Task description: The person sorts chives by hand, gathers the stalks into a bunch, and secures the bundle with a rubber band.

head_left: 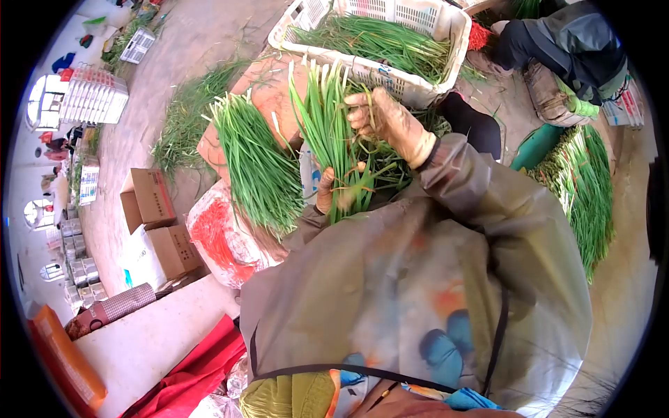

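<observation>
My left hand (pixel 325 189), partly hidden by leaves and my sleeve, is closed around the lower part of a bunch of green chives (pixel 322 115), its pale cut ends pointing up and away from me. At the right side of this bunch, my gloved right hand (pixel 391 127) has its fingers curled in on some loose chive leaves. Thin, yellowish strands hang below the right hand. A larger pile of chives (pixel 254 164) lies just left of the bunch, pale ends at the far side.
Ahead stands a white plastic crate (pixel 411 82) holding more chives. Cardboard boxes (pixel 152 198) and a red-and-white sack (pixel 221 240) are at left. Another chive heap (pixel 585 188) lies at right. A person in dark clothing (pixel 575 45) sits at the upper right. Chive scraps (pixel 188 125) litter the floor.
</observation>
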`<state>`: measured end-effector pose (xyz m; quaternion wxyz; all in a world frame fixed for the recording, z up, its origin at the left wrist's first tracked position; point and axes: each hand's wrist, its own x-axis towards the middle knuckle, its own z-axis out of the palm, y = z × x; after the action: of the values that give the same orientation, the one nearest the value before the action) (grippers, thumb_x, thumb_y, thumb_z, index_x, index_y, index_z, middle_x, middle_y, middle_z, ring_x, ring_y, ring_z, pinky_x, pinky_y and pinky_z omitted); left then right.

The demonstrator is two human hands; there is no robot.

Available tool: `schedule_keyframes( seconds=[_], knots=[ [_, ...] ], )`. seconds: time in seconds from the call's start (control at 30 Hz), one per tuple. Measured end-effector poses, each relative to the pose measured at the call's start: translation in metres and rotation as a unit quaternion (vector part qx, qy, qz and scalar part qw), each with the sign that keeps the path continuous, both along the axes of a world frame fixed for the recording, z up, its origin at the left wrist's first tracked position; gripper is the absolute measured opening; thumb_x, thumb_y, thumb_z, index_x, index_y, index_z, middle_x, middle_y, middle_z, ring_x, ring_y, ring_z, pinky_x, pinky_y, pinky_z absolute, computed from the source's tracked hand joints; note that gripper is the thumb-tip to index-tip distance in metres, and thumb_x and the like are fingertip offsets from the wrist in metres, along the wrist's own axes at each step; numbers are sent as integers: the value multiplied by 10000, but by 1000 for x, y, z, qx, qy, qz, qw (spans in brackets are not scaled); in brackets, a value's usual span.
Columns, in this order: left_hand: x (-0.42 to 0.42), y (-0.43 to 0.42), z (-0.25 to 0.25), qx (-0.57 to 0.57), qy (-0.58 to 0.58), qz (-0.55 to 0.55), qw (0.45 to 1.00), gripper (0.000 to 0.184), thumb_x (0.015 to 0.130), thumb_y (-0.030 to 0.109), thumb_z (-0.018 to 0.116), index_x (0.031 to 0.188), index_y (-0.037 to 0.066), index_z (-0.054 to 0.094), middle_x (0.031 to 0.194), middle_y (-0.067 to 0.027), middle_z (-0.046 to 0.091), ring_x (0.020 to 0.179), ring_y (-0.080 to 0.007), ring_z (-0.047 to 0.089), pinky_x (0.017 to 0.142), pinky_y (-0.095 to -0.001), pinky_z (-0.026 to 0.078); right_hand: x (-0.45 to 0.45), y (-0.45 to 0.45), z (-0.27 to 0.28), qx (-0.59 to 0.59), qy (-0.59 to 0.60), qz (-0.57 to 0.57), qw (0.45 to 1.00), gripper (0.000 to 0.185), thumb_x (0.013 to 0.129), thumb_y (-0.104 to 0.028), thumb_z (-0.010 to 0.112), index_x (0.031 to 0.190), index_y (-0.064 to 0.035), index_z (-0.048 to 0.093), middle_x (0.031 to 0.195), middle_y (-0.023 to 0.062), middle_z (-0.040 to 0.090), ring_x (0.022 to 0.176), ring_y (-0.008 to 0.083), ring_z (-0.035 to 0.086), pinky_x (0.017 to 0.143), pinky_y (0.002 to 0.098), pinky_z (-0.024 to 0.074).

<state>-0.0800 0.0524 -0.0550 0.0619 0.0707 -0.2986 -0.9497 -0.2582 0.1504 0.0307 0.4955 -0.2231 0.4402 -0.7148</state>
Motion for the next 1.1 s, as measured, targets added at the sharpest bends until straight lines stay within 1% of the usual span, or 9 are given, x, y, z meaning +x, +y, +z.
schedule_keyframes(
  seconds=[0.17,0.33,0.47,0.5,0.57,0.67,0.77,0.83,1.1],
  knots=[
    [-6,0,-2,-2,62,2,998,796,805,462,569,1380,97,157,1074,-156,532,967,-321,549,741,-454,530,6,34,-42,60,78,-1,995,376,873,-360,528,1092,-55,556,887,7,583,790,108,541,754,265,443],
    [-8,-3,-12,70,133,-6,989,740,824,433,555,1371,91,191,1204,-175,455,994,-322,537,771,-461,537,-28,50,-38,73,-11,-63,995,332,885,-339,510,1022,-45,580,772,35,581,644,119,541,595,263,479],
    [-2,-3,-11,107,98,-7,989,717,825,433,557,1380,159,194,1139,-146,482,1028,-274,520,807,-446,512,-95,65,-41,188,177,-180,949,292,911,-325,467,990,-75,597,704,-6,560,566,60,465,490,200,405],
    [-3,-2,-11,107,97,-8,989,717,825,433,557,1380,159,194,1139,-146,482,1028,-274,520,807,-446,512,-115,69,-51,223,299,-188,909,265,876,-307,515,1002,-85,588,743,34,595,616,125,539,558,259,454],
    [-6,1,-9,125,126,-23,984,738,825,436,557,1379,133,175,1084,-147,501,992,-269,545,763,-412,537,-132,76,-57,516,689,-165,482,262,813,-239,572,1035,-100,574,803,91,619,709,231,591,661,351,478],
    [-8,-1,-5,78,116,-2,990,751,822,434,563,1373,107,170,1056,-146,509,954,-266,565,741,-392,546,-126,88,-64,444,724,-242,469,305,781,-257,594,1047,-109,580,989,122,576,904,310,564,763,407,457],
    [-8,-1,-13,66,154,22,986,729,862,397,498,1382,58,114,1132,-179,490,997,-316,546,841,-443,502,-102,91,-72,401,521,-112,746,236,795,-206,611,1012,-114,611,900,105,623,830,204,591,748,292,461],
    [-9,-5,-22,51,135,55,988,734,860,371,512,1380,48,107,1160,-193,470,1013,-310,537,867,-455,484,-101,90,-97,372,424,-65,823,203,800,-161,615,994,-103,621,843,76,630,783,145,573,733,254,448],
    [-5,-6,-22,117,141,62,981,743,846,296,563,1365,11,114,1066,-224,507,975,-329,547,851,-490,491,-125,58,-161,276,175,-81,942,159,853,-72,532,979,3,591,758,23,558,672,100,499,614,225,427]
  ],
)
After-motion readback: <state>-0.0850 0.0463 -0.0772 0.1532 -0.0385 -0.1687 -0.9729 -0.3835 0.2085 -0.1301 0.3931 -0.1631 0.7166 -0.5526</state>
